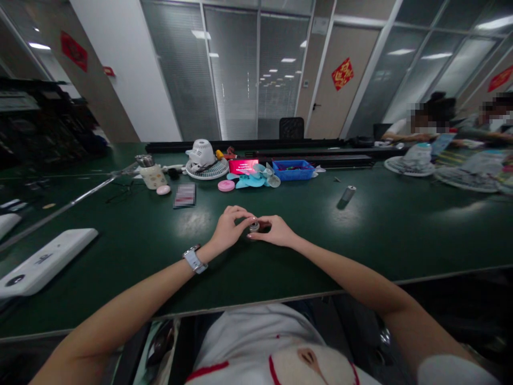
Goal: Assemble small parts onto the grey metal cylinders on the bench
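Note:
Over the middle of the green table, a small round metal part [254,227] sits between my two hands; its exact kind is too small to make out. My left hand [231,224], with a watch on its wrist, pinches the part from the left with thumb and fingertips. From the other side, my right hand [276,231] curls its thumb and fingers around it. My fingers partly cover the part. Off to the right, a silver cylinder [347,194] lies on the table, apart from both hands.
Beyond my hands are blue fan blades [252,179], a pink disc [226,185], a white fan housing [201,154] and a blue tray [293,170]. A patterned cup [153,175] stands left, near a card [185,195]. A white device [46,262] lies far left. Two people sit at right.

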Available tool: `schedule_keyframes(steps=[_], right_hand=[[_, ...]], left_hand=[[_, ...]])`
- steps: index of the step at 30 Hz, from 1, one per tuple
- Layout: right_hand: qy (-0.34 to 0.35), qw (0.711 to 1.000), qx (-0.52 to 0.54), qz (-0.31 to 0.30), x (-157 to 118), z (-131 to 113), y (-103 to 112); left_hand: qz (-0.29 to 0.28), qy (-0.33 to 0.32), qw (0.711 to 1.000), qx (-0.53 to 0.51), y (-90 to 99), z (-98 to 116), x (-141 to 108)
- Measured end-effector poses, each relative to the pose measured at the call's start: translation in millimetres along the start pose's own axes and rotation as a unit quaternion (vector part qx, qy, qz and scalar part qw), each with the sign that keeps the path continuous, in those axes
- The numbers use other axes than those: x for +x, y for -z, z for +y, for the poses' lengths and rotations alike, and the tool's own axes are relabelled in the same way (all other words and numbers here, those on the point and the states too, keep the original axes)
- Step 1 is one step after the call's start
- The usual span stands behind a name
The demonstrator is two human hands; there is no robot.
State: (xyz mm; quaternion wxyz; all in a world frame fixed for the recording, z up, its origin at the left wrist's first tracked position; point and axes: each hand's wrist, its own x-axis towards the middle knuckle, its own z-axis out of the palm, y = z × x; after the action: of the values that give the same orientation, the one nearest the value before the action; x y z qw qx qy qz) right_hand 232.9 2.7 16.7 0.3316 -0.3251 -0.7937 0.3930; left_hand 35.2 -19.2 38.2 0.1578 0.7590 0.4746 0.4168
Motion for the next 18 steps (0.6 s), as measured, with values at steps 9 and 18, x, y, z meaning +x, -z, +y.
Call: schedule_keyframes(steps=[9,18], right_hand=[[-0.054,0.993,0.019,0.099,11,5,34],[-0.245,0.802,-0.419,0.347,-16,69,188]], left_hand=[[-0.058,0.055,0.996,0.048,6.6,-46,2],[-0.072,0.101,0.992,0.011,5.2,-52,1]])
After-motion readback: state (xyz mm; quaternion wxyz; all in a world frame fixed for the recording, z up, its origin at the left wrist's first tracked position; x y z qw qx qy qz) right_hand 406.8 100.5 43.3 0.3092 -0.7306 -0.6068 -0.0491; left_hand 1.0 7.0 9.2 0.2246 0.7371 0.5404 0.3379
